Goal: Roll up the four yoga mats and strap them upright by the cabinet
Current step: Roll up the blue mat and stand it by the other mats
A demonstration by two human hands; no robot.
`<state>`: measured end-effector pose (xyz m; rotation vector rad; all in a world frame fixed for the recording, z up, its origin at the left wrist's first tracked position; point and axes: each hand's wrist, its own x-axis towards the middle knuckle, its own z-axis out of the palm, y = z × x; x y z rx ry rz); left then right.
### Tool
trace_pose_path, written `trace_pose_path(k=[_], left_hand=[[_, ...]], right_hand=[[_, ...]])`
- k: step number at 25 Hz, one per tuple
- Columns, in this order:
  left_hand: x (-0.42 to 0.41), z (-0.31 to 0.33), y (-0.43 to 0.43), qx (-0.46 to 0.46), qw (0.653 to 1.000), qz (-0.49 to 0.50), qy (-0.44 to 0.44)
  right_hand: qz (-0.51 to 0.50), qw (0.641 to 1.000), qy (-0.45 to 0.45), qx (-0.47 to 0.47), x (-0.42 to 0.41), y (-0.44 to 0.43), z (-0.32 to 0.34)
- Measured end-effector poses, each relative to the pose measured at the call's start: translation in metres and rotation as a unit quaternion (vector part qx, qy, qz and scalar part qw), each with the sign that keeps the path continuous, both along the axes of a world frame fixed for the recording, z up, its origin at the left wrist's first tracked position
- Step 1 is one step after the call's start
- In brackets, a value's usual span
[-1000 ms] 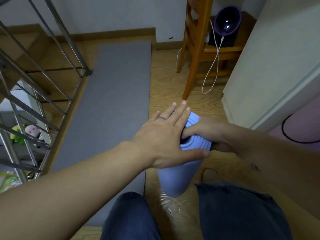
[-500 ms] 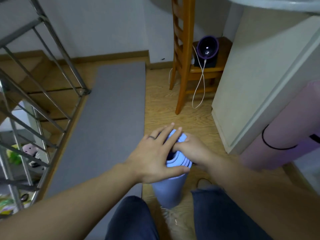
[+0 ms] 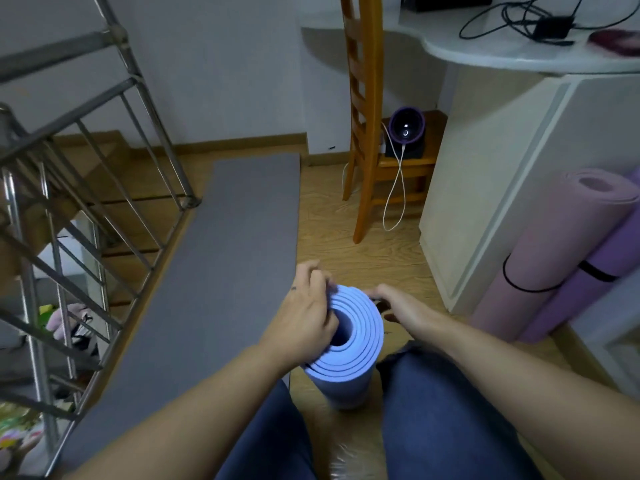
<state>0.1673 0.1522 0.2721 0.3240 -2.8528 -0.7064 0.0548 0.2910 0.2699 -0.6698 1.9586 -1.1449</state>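
Note:
A rolled light-blue yoga mat (image 3: 349, 355) stands upright on the floor between my knees, its spiral end facing up. My left hand (image 3: 304, 317) grips the roll's upper left rim, with fingers curled over the far edge and the thumb at the centre hole. My right hand (image 3: 405, 306) holds the roll's upper right side, and a small dark thing shows under its fingers. A grey mat (image 3: 207, 265) lies flat on the floor to the left. A rolled pink mat (image 3: 554, 258) with a black strap and a rolled purple mat (image 3: 595, 282) lean upright against the white cabinet (image 3: 491, 188).
A metal stair railing (image 3: 86, 188) borders the grey mat on the left, with stairs dropping behind it. A wooden chair (image 3: 367, 133) with a dangling white cable stands ahead beside the cabinet. A white desk top (image 3: 485, 46) with black cables overhangs the cabinet.
My left hand lay flat on top of the roll and now curls round its left rim. My right hand has slid to the roll's right side. The view has lifted, bringing the leaning mats into sight.

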Motion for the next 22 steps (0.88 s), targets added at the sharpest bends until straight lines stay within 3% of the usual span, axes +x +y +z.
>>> trace_pose_path(k=[2, 4, 7, 11, 15, 19, 20, 22], left_hand=[[0.009, 0.000, 0.009, -0.048, 0.998, 0.008, 0.041], [0.010, 0.003, 0.016, -0.183, 0.982, -0.019, 0.053], [0.006, 0.019, 0.035, -0.292, 0.955, -0.025, -0.052], [-0.001, 0.032, 0.054, -0.290, 0.946, 0.006, -0.147], [0.001, 0.026, 0.066, -0.301, 0.922, -0.010, -0.242], [0.003, 0.015, 0.046, -0.195, 0.963, -0.022, -0.184], [0.002, 0.016, 0.035, -0.190, 0.966, -0.041, -0.172], [-0.001, 0.019, 0.016, -0.205, 0.961, -0.088, -0.162]], right_hand=[[0.034, 0.999, 0.033, 0.009, 0.002, 0.009, 0.004], [0.077, 0.993, 0.088, 0.031, -0.002, 0.015, 0.007], [0.153, 0.965, 0.201, 0.074, -0.013, 0.020, 0.010], [0.167, 0.948, 0.258, 0.077, -0.019, 0.021, 0.006], [0.128, 0.955, 0.260, 0.067, -0.017, 0.012, 0.003], [0.073, 0.966, 0.244, 0.045, -0.007, 0.017, 0.000], [0.073, 0.956, 0.283, 0.036, -0.004, 0.023, -0.001], [0.126, 0.902, 0.408, 0.066, -0.002, 0.033, 0.003]])
